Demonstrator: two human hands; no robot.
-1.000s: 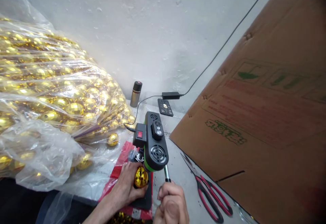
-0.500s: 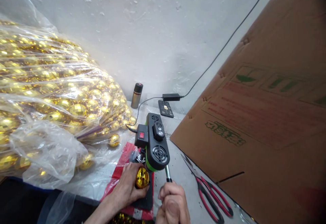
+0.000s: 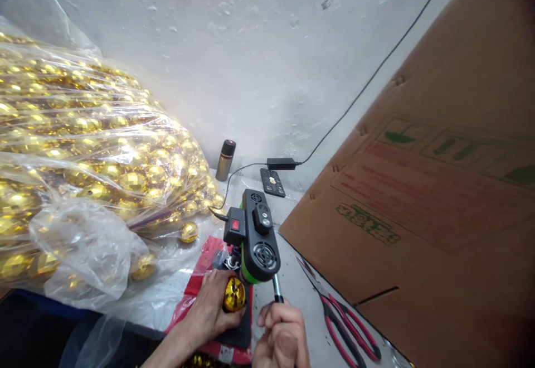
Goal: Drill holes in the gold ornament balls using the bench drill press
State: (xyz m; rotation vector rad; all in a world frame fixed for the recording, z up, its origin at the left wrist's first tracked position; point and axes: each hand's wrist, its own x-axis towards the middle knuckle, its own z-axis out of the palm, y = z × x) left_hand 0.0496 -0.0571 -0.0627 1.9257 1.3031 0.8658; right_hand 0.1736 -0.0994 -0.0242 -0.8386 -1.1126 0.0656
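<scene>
My left hand [image 3: 209,304] is closed around a shiny gold faceted ball [image 3: 234,294], held at the foot of a small black and green bench drill press [image 3: 259,240]. Just above the ball sits the machine's head, which hides the drill bit. My right hand [image 3: 283,332] grips the metal feed lever [image 3: 277,288] at the machine's right side, its fingers wrapped round the lever's black end. Beneath the machine a dark base rests on a red plastic sheet [image 3: 192,284].
A large clear bag of gold balls [image 3: 96,150] fills the left. One loose ball [image 3: 189,232] lies nearby. Red-handled scissors [image 3: 346,323] lie along a big cardboard box [image 3: 418,189] at right. A spray can [image 3: 226,160], power adapter [image 3: 281,164] and phone [image 3: 273,183] are by the wall.
The whole view has shifted slightly, so things appear a little lower. Both hands keep their grips on the ball and the lever.
</scene>
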